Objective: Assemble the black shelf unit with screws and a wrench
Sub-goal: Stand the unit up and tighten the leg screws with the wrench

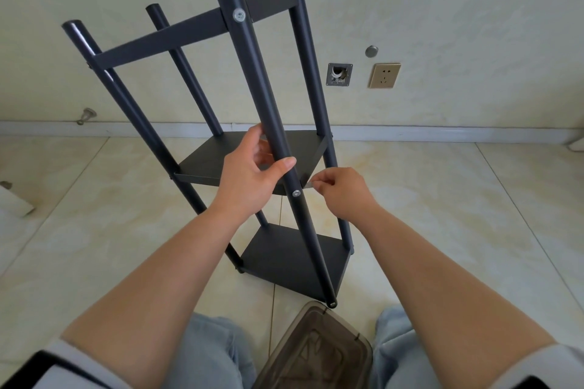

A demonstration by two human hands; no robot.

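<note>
- Shelf unit [252, 164] stands upright on the tiled floor [442, 215], just in front of the person's knees, with three black shelves joined to four dark posts; the near post [268, 104] shows a silver screw [296, 193] at the middle shelf [205, 164] and another higher up.
- Step in hand, as I judge it: tightening the middle shelf to the near post.
- To do it well, keep the post steady and square against the shelf corner while turning, seat the tool fully before applying force, and stop once the joint is snug.
- Left hand [249, 174] wraps the near post just above the middle screw, thumb across the front, fingers curled behind.
- Right hand [341, 193] has its fingertips pinched on a small, thin metal piece [311, 185] at the shelf edge, just right of the post; probably the wrench, too small to tell.
- Brown plastic lid [316, 354] lies between the knees.
</note>
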